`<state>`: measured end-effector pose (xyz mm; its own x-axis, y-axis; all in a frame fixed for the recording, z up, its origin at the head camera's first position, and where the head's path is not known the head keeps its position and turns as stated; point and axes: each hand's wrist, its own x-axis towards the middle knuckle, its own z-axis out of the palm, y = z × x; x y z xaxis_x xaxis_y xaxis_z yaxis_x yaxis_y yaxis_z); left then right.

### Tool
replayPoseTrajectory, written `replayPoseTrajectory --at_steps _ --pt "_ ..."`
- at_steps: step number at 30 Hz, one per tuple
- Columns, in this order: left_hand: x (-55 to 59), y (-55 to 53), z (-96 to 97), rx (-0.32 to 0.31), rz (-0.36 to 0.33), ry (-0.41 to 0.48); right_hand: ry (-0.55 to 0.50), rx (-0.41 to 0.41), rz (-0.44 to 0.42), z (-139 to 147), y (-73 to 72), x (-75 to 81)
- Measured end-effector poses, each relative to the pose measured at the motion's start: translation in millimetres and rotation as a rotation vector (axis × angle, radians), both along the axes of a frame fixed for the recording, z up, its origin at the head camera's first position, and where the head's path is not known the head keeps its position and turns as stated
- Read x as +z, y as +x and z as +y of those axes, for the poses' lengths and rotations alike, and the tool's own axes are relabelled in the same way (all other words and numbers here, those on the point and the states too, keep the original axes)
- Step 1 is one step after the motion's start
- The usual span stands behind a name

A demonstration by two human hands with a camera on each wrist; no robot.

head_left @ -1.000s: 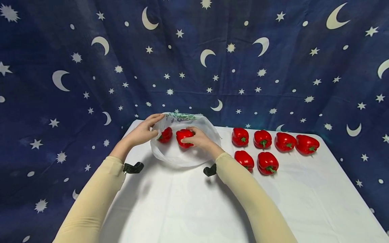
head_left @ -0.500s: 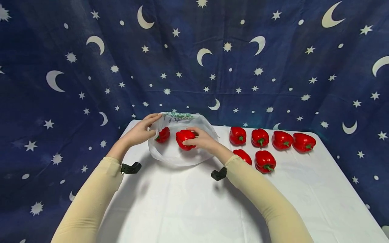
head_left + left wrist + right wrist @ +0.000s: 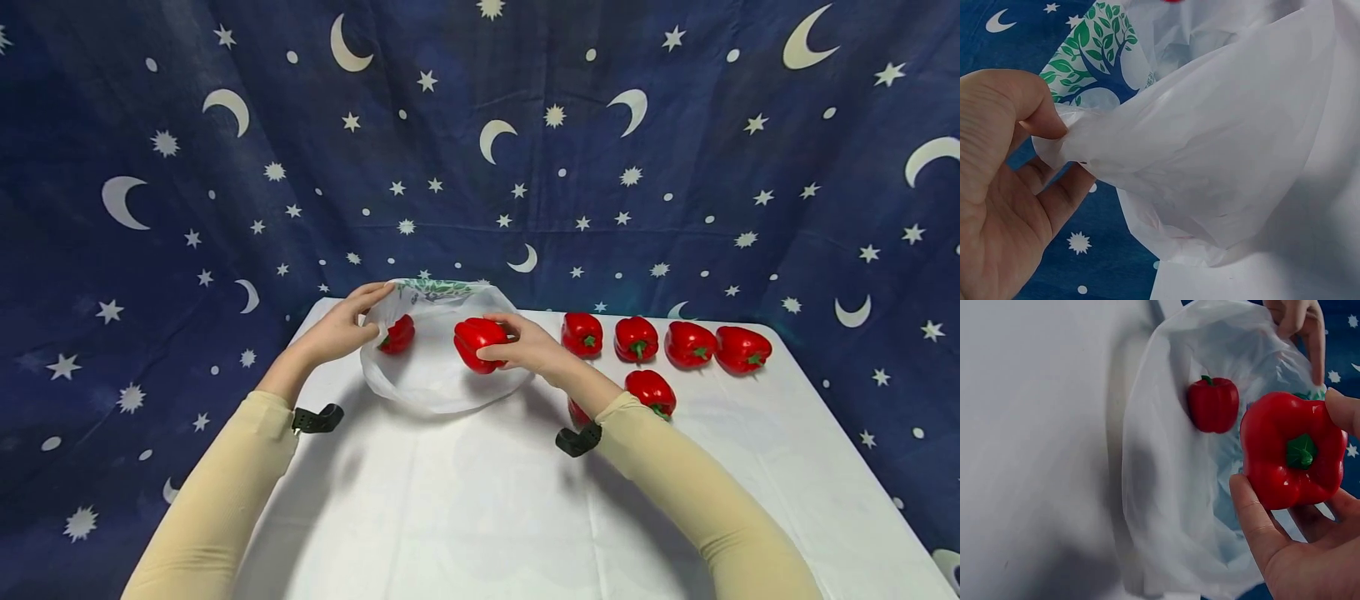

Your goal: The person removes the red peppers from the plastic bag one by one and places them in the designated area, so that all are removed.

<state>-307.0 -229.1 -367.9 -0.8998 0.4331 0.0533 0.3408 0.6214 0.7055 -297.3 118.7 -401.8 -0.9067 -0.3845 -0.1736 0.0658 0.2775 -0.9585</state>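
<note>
A white plastic bag (image 3: 431,403) with a green leafy print lies with its mouth spread wide on the table. My left hand (image 3: 337,330) pinches the left edge of the bag between thumb and fingers, as the left wrist view shows closely. In my right hand (image 3: 534,347) is a red bell pepper (image 3: 1294,450), gripped by thumb and fingertips over the right part of the bag's mouth. Its green stem faces the right wrist camera. Another red bell pepper (image 3: 1213,405) lies inside the bag, on the left side near my left hand in the head view.
Several red bell peppers (image 3: 636,339) stand in a back row right of the bag. Two more, including a front pepper (image 3: 649,392), are nearer, one partly hidden by my right forearm. A dark blue curtain (image 3: 450,133) with moons and stars hangs behind the white table (image 3: 465,517).
My right hand has moved to the right with the bell pepper, which has turned slightly. My left hand keeps its hold on the bag's edge. The head view has shifted a little.
</note>
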Motion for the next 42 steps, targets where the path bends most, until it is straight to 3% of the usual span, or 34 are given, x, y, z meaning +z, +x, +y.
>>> replayPoseTrajectory --at_steps 17,28,42 --pt "-2.4 -1.2 -2.5 0.003 -0.004 -0.006 0.002 -0.105 0.012 85.9 21.7 15.5" --pt "-4.2 -2.0 -4.2 -0.004 -0.006 -0.015 0.059 -0.181 0.046 139.5 36.4 24.6" --pt "-6.4 -3.8 -4.7 -0.014 -0.002 0.001 0.036 -0.205 0.004 199.9 49.8 16.7"
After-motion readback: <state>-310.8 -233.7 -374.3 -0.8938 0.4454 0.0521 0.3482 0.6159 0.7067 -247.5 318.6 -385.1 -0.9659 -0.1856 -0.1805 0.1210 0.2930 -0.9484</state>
